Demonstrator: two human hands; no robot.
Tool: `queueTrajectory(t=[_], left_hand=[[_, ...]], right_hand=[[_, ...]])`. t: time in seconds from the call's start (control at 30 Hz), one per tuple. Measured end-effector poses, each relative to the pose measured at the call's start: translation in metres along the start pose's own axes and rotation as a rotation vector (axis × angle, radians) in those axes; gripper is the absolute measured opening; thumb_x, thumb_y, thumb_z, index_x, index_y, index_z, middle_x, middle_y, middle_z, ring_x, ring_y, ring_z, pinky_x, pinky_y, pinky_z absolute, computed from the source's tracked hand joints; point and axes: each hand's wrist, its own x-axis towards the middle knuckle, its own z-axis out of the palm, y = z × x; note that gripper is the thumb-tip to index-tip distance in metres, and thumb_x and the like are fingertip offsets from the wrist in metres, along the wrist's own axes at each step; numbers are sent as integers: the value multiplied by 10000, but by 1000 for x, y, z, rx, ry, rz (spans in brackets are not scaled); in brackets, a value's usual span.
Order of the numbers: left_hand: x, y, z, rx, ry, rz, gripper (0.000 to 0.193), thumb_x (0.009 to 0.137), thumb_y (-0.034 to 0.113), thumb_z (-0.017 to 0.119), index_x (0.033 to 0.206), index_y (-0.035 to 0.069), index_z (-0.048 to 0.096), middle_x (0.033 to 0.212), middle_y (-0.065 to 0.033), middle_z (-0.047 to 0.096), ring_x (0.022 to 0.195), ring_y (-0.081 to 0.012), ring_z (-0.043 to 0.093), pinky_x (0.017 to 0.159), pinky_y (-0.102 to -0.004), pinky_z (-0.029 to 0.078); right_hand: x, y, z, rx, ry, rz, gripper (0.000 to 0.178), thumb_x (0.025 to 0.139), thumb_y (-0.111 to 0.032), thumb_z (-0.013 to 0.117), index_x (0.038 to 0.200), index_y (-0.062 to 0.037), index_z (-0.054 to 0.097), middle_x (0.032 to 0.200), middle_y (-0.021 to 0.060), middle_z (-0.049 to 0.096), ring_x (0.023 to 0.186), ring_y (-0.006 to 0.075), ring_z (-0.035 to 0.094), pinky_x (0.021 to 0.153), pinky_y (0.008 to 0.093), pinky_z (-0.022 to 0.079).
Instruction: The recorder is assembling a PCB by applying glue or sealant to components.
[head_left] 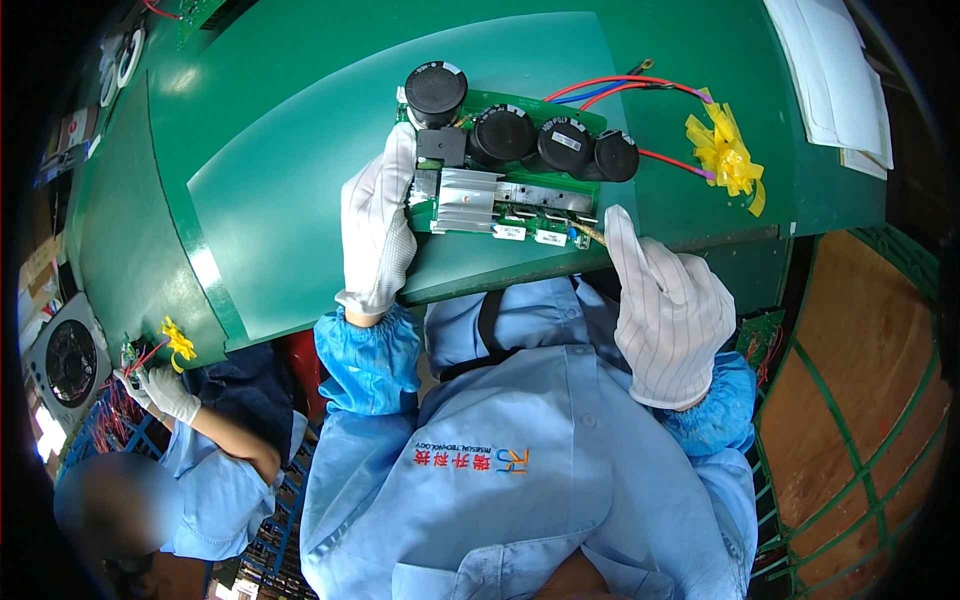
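Note:
A green circuit board point(483, 103) is held above the bench's near edge. It carries several black round capacitors point(503, 134), a silver finned heat sink point(467, 200) and white labelled parts along its near side. My left hand point(380, 225), in a white striped glove, grips the board's left end, with its thumb side next to a black square part point(441, 147). My right hand point(672, 310), gloved alike, is at the board's near right corner. One digit stretches forward beside a thin tan piece point(592, 233); the other fingers are partly bent and their tips hidden.
Red and blue wires point(610, 85) run from the board to a yellow tape bundle point(728, 152) on the green bench mat point(290, 200). White papers point(830, 70) lie at far right. Left, a co-worker's gloved hands point(165, 392) hold a wired part near a fan point(70, 348).

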Motion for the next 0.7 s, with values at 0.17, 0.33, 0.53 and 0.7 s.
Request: queueTrajectory(t=[0.17,0.33,0.53,0.7], left_hand=[[-6,-4,4,210,68,61,628,915,-116,494,1488,140,474,1126,-190,672,886,-347,645,853,-388,527],[1,5,0,6,17,19,573,940,-82,497,1475,124,482,1108,-172,679,865,-340,627,833,-383,519],[21,49,-16,-652,376,-494,369,1025,273,614,1142,-70,684,976,-53,682,872,-98,574,805,-268,475],[26,75,-51,150,535,-106,334,1053,186,515,1171,-89,662,1010,-127,719,901,-155,655,809,-265,511]], right_hand=[[0,1,-5,20,-59,-3,488,720,-135,688,1205,-148,737,934,-46,587,666,133,528,568,285,440],[-7,12,-6,164,-60,41,523,717,-98,700,1238,-142,716,914,-36,635,655,153,562,594,298,475],[-12,20,-18,211,59,182,501,736,-18,725,1228,-115,720,931,-3,709,713,170,634,640,298,517],[-28,33,-12,200,163,223,470,758,-14,729,1221,-94,723,961,10,712,715,183,636,654,303,527]])
